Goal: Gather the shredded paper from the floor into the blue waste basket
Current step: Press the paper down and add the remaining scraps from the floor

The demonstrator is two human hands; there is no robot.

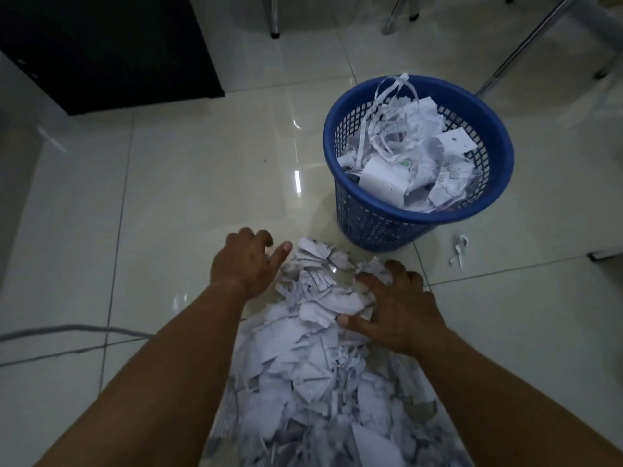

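We count one blue waste basket [371,210], one heap of torn paper [313,358] on the floor, one stray paper strip [459,252] beside the basket, two hands, left [244,261] and right [401,310], and one black cabinet [111,48].

left hand [244,262]: palm down, fingers curled, thumb extended toward right fingers | right hand [401,310]: palm down, fingers spread and bent, thumb pointed left | both forearms extended forward
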